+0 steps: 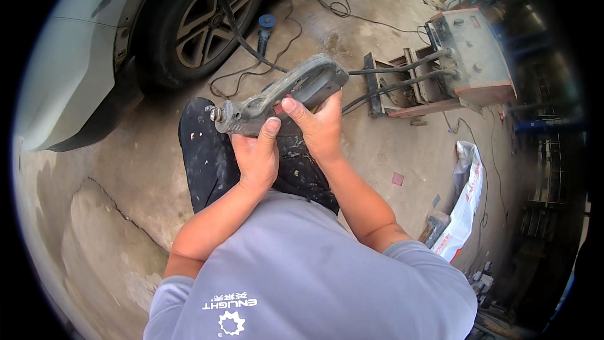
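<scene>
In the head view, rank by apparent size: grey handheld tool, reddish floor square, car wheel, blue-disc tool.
1. Car wheel
2. Grey handheld tool; nearer the camera, so probably looks enlarged
3. Blue-disc tool
4. Reddish floor square

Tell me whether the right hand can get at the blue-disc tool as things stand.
Probably not: the right hand is busy gripping the grey tool alongside the left hand, and the blue-disc tool sits beyond it on the floor, near the wheel.

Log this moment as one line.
left hand: holding grey loop-handled tool | right hand: holding same tool | nearby: angle grinder beside car wheel
</scene>
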The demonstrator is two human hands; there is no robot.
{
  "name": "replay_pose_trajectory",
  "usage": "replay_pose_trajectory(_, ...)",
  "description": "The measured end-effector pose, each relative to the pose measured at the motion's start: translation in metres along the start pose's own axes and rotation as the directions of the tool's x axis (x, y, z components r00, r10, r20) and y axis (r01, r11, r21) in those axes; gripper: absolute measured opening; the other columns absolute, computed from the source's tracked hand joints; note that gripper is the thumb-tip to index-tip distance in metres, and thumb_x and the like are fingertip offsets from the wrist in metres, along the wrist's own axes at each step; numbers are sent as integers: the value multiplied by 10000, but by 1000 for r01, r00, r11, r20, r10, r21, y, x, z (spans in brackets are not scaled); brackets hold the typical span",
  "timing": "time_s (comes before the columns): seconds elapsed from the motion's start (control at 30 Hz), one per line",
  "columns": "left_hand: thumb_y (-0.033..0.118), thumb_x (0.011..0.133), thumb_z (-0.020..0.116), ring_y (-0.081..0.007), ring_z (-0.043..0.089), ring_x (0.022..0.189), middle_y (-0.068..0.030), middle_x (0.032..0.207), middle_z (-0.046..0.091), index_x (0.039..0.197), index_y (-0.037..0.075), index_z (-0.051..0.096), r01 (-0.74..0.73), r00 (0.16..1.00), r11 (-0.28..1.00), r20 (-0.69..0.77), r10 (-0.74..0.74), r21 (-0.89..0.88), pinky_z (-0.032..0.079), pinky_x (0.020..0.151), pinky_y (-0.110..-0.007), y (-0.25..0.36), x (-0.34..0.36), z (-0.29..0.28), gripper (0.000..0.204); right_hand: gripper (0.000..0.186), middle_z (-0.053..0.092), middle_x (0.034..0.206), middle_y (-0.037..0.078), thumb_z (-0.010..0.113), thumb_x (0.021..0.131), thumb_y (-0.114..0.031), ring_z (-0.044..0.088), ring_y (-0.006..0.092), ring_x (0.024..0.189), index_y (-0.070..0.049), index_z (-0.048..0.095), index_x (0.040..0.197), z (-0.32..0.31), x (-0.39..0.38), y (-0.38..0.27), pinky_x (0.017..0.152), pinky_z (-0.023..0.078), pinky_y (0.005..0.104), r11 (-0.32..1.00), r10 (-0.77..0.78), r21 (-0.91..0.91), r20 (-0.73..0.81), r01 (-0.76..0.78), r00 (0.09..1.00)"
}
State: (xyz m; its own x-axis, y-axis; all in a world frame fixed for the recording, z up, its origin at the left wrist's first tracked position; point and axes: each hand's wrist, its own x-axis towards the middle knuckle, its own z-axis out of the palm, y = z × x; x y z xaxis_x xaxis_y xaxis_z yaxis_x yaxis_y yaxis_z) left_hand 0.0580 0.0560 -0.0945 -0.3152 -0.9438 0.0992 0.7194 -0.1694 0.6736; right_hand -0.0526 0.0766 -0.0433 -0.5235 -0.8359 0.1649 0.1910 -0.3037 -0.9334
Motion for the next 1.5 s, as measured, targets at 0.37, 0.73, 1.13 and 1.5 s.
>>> replay_pose_trajectory(0.37,112,967,719,-280,588,1261,-137,1342,610,1365,19,500,-5,997,1000,82,5,2,413,1139,-428,-1,1,2,464,669,595,1175,97,863,827,-106,608,160,1054,-14,393,1294,-7,-5,18,929,530,323,986,-29,-168,-89,13,996)
replay_pose_trajectory(0.73,90,965,714,-277,582,1260,-126,1335,610,1360,21,503,10,999,999,38,-12,50,418,1131,-426,-9,-2,-6,453,677,583,1159,105,820,789,-55,607,157,1020,-15,366,1291,-3,-4,17,910,539,326,987,-8,-158,-140,-15,990)
replay_pose_trajectory(1.13,115,961,737,-198,619,1157,-104,1237,672,1301,-13,589,7,999,999,36,-6,-33,460,1047,-356,8,4,6,392,720,608,1152,104,901,794,-142,634,176,1016,-24,395,1293,-7,-3,25,913,549,331,984,0,-176,-119,-21,993)
replay_pose_trajectory(1.5,73,947,744,-195,596,1156,-85,1253,641,1316,13,549,2,1000,995,15,-4,102,449,1058,-362,-5,-8,-12,422,592,617,1097,110,799,840,-61,645,167,910,-19,402,1278,3,-3,25,799,569,331,999,-16,-46,-99,11,995)
